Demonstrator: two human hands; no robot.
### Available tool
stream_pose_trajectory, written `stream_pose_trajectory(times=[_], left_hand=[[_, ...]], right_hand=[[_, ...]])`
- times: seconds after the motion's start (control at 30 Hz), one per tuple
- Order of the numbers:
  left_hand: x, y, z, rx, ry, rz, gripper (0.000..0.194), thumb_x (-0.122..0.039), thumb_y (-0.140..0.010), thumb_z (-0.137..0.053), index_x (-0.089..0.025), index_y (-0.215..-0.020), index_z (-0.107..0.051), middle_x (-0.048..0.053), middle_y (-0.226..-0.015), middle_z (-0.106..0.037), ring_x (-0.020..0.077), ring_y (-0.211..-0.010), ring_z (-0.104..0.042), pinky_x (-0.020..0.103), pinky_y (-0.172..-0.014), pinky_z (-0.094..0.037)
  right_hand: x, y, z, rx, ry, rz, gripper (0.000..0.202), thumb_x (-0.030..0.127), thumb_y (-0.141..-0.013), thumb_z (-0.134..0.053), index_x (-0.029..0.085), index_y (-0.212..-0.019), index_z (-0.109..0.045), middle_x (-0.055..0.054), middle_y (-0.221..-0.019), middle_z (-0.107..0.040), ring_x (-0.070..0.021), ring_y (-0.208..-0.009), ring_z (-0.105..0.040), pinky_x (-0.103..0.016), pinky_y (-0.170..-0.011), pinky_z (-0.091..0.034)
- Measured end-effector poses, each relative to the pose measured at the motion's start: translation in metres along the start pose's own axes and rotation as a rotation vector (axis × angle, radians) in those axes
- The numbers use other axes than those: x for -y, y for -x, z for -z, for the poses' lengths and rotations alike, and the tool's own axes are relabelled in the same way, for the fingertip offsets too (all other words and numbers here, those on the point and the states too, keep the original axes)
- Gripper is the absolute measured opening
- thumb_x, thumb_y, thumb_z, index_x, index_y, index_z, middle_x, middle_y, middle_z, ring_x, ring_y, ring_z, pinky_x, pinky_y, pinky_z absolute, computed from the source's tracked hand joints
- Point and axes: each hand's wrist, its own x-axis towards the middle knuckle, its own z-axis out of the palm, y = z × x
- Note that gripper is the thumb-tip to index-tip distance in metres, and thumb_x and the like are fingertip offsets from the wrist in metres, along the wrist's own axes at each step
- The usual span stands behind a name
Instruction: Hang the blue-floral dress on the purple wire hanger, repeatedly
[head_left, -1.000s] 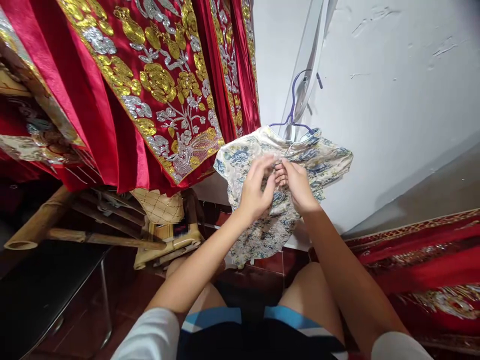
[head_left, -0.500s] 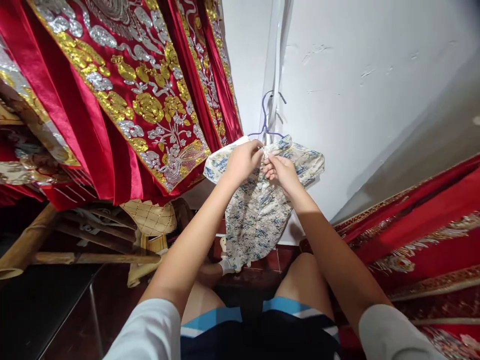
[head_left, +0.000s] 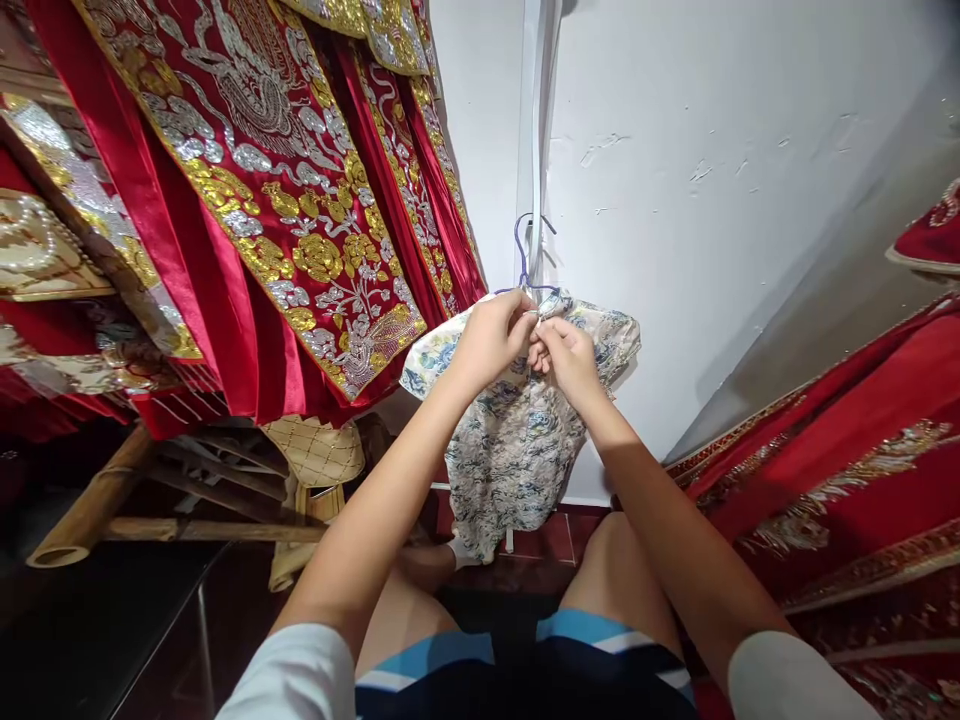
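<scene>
Here | shirt (head_left: 510, 460): cream, blue-flowered, creased | left hand (head_left: 491, 335), right hand (head_left: 574, 358): pinching its collar (head_left: 553, 302)

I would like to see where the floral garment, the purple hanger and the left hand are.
Floral garment (head_left: 510, 460): head view, on its lower body.
Purple hanger (head_left: 523, 278): head view, on its neck.
Left hand (head_left: 491, 335): head view, on the back of the hand.

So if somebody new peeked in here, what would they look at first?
Probably the shiny red cloth with gold and silver sparkles, hanging at the upper left. Next comes the middle, where the left hand and right hand meet at the neck of a flowered shirt on a purple hanger, before a white wall.
</scene>
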Motion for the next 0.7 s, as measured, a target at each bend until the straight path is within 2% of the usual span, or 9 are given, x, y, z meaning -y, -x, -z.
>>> stream_pose_trajectory(times=[0.13,0.3,0.37,0.43,0.53,0.63,0.7], left_hand=[[0.001,0.001,0.0,0.027,-0.017,-0.037,0.013,-0.01,-0.091,-0.052,-0.015,-0.09,-0.064,0.005,-0.083,-0.07,0.0173,-0.076,-0.061,0.028,-0.072,-0.045],[-0.001,0.009,-0.012,-0.017,-0.03,0.006,0.013,-0.011,-0.093,-0.051,-0.016,-0.091,-0.062,0.006,-0.087,-0.07,0.0177,-0.081,-0.063,0.028,-0.075,-0.046],[-0.004,0.01,-0.016,-0.073,0.032,0.039,0.013,-0.013,-0.095,-0.049,-0.017,-0.093,-0.061,0.006,-0.089,-0.07,0.0171,-0.083,-0.064,0.029,-0.078,-0.047],[-0.004,0.01,-0.013,-0.186,0.094,0.079,0.014,-0.017,-0.098,-0.047,-0.017,-0.097,-0.061,0.005,-0.092,-0.07,0.0161,-0.084,-0.064,0.029,-0.079,-0.048],[0.011,0.011,0.012,-0.411,0.12,0.171,0.014,-0.022,-0.099,-0.05,-0.019,-0.102,-0.063,0.005,-0.098,-0.069,0.0152,-0.089,-0.064,0.029,-0.083,-0.05],[0.049,0.023,0.048,-0.603,0.18,0.374,0.008,-0.021,-0.094,-0.061,-0.019,-0.099,-0.068,0.001,-0.101,-0.068,0.014,-0.096,-0.061,0.03,-0.093,-0.047],[0.079,0.04,0.062,-0.699,0.223,0.492,0.006,-0.016,-0.094,-0.061,-0.017,-0.096,-0.067,0.0,-0.098,-0.066,0.0126,-0.096,-0.058,0.031,-0.097,-0.046]], right_hand=[[0.002,-0.001,0.002,0.026,0.023,0.038,0.038,0.054,-0.091,-0.06,0.02,-0.074,-0.059,0.002,-0.053,-0.059,-0.0101,-0.045,-0.051,-0.022,-0.045,-0.038],[-0.008,0.0,0.006,-0.05,0.239,0.136,0.031,0.039,-0.09,-0.061,0.02,-0.065,-0.056,0.003,-0.051,-0.054,-0.011,-0.047,-0.048,-0.024,-0.051,-0.038],[-0.016,0.005,0.008,-0.065,0.342,0.096,0.032,0.033,-0.088,-0.059,0.021,-0.06,-0.051,0.004,-0.05,-0.052,-0.0109,-0.047,-0.046,-0.025,-0.051,-0.035],[-0.023,0.013,0.012,-0.002,0.426,0.005,0.033,0.033,-0.087,-0.056,0.022,-0.058,-0.049,0.004,-0.049,-0.051,-0.0109,-0.047,-0.045,-0.025,-0.052,-0.034],[-0.03,0.032,0.022,0.172,0.492,-0.139,0.032,0.032,-0.087,-0.054,0.021,-0.058,-0.049,0.004,-0.049,-0.052,-0.0111,-0.047,-0.045,-0.025,-0.053,-0.034],[-0.032,0.055,0.03,0.372,0.528,-0.243,0.031,0.03,-0.083,-0.055,0.021,-0.054,-0.045,0.004,-0.047,-0.05,-0.0104,-0.045,-0.042,-0.025,-0.05,-0.03],[-0.033,0.07,0.031,0.495,0.549,-0.3,0.034,0.028,-0.079,-0.059,0.022,-0.052,-0.039,0.005,-0.045,-0.046,-0.0098,-0.043,-0.04,-0.024,-0.048,-0.026]])
